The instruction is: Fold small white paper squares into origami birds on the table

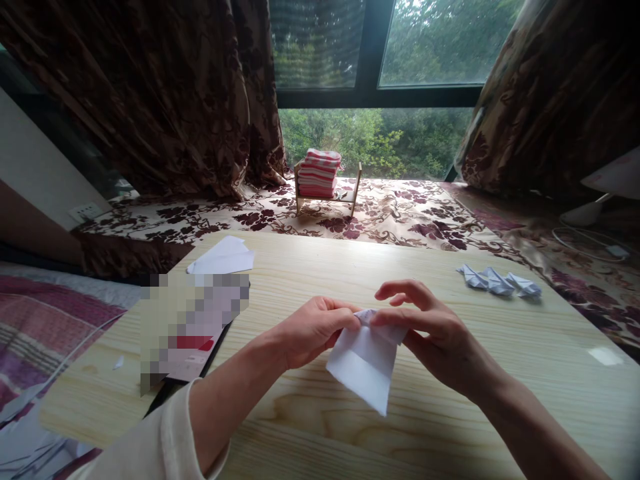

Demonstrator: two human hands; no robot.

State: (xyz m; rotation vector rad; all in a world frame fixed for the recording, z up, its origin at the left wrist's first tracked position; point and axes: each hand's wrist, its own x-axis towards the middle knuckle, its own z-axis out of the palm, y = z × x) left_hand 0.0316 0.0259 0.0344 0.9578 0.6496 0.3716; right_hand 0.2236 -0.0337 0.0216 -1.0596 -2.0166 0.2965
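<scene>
A folded white paper [365, 363] is held just above the light wooden table [440, 413], its lower corner pointing down toward me. My left hand [310, 330] pinches the paper's top edge from the left, fingers closed. My right hand [435, 333] pinches the same top edge from the right with thumb and forefinger, the other fingers arched above it. Both hands meet at the paper's upper tip.
A folded white sheet [223, 257] lies at the table's far left. Three small folded paper pieces [500, 282] sit in a row at the far right. A blurred flat object [193, 327] lies at left. Behind the table, a small wooden rack with striped cloths [320, 177] stands on a floral-covered ledge by the window.
</scene>
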